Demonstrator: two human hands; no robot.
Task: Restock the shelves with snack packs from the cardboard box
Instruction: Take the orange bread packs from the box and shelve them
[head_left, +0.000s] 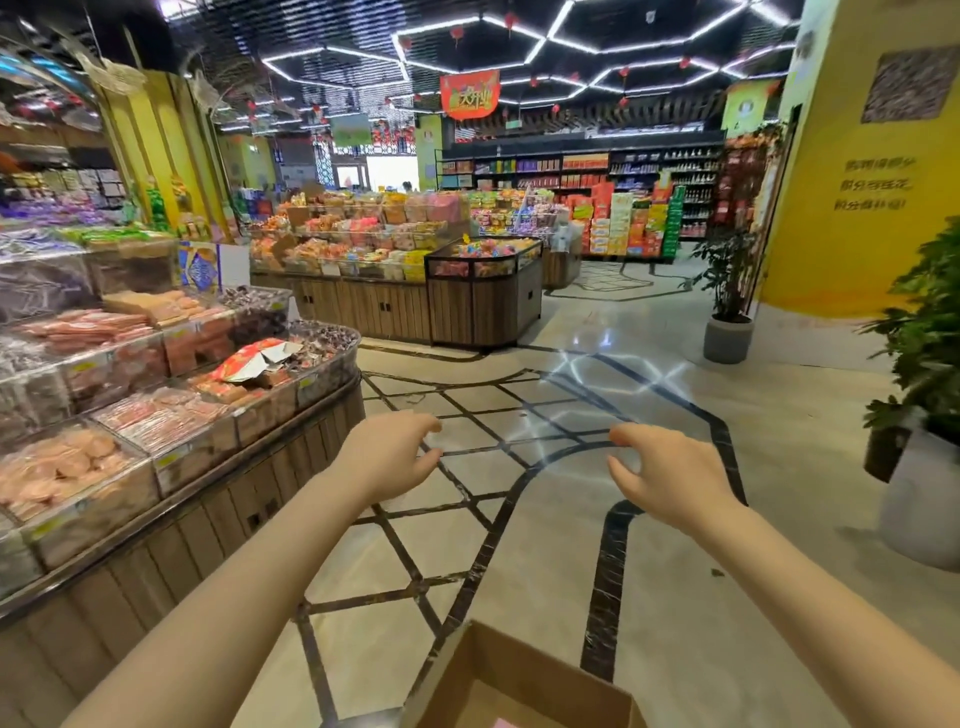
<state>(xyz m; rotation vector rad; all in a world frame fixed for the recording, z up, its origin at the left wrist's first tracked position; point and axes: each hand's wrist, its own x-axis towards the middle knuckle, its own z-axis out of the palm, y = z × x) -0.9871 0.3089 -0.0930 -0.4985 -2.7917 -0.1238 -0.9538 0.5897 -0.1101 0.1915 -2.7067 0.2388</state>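
An open cardboard box (519, 680) sits at the bottom edge of the view on the floor; its contents are mostly cut off. Both my arms reach forward above it. My left hand (392, 457) hovers over the floor with curled, spread fingers and holds nothing. My right hand (662, 475) is level with it, fingers also apart and empty. To my left stands a tiered wooden snack shelf (218, 519) with clear bins of wrapped snack packs (57, 473). A torn red snack bag (249, 361) lies on top of one bin.
A potted plant in a white pot (919, 493) stands close on the right, another in a grey pot (727, 338) farther back by a yellow pillar (857, 197). More wooden display islands (467, 306) fill the middle distance. Tiled floor lies ahead.
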